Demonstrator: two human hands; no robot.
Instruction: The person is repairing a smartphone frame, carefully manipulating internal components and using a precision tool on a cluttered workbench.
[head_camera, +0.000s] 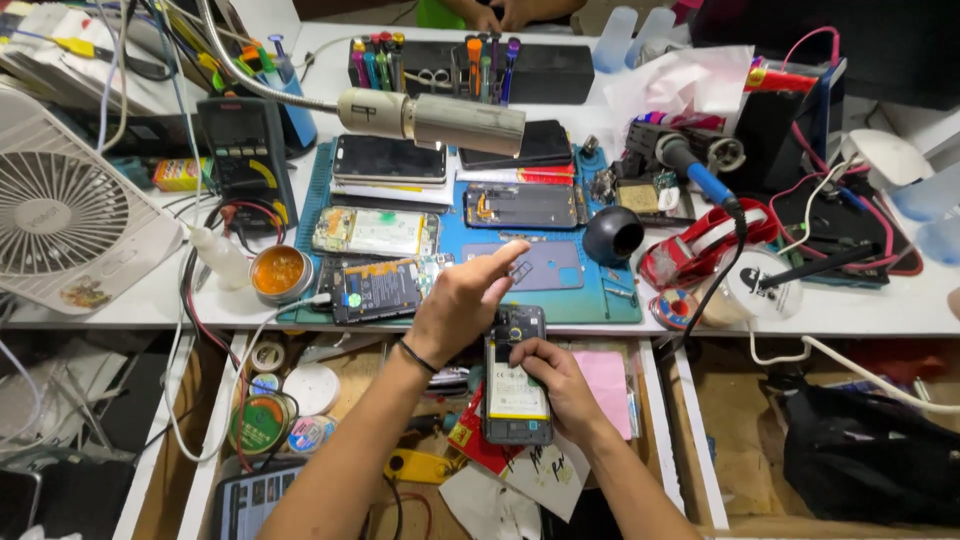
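My right hand (562, 385) grips an opened phone (515, 385) with its back cover off, battery and circuit board showing, held over the open drawer. My left hand (465, 300) hovers above the phone's top end, fingers spread and index finger pointing right, holding nothing that I can see. A black band circles my left wrist. Just beyond my hands lies a blue work mat (590, 295) carrying several dismantled phones, such as one with its board exposed (385, 287) right by my left hand.
A white fan (60, 215) stands at left, with a multimeter (245, 150) and an orange flux tin (279, 272) beside it. A lamp head (440, 118) hangs over the mat. A soldering iron (695, 175), red tape dispenser (700, 245) and cables crowd the right. Another person's hands (505, 12) show at top.
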